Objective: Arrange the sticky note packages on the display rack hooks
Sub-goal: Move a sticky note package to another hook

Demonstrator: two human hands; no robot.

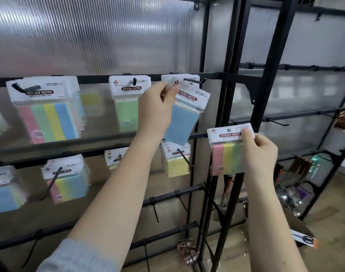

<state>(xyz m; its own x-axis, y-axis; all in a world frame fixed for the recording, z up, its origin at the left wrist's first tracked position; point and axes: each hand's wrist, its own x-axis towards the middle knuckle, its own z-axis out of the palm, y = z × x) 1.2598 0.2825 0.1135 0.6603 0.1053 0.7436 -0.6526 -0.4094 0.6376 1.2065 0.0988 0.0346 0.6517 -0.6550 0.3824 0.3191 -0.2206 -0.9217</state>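
A blue sticky note package (184, 112) is being pinched at its white header card by the left hand (157, 107), thumb and fingertips closed on the card's upper left corner. The package is being held tilted, its header just below and in front of the top-right hook (194, 81), where other packages are already hanging. The hanging step is judged to be in hand: the header hole is not yet being threaded onto the hook's tip. The next move is being judged to call for levelling the card, lining its hole up with the tip, and sliding it back along the prong.

A multicoloured package (227, 154) is being gripped by the right hand (260, 154), fingers curled round its right edge, thumb on the header, held lower and well to the right, apart from any hook. Both forearms are being held raised toward the display rack (232, 75), the left reaching higher.
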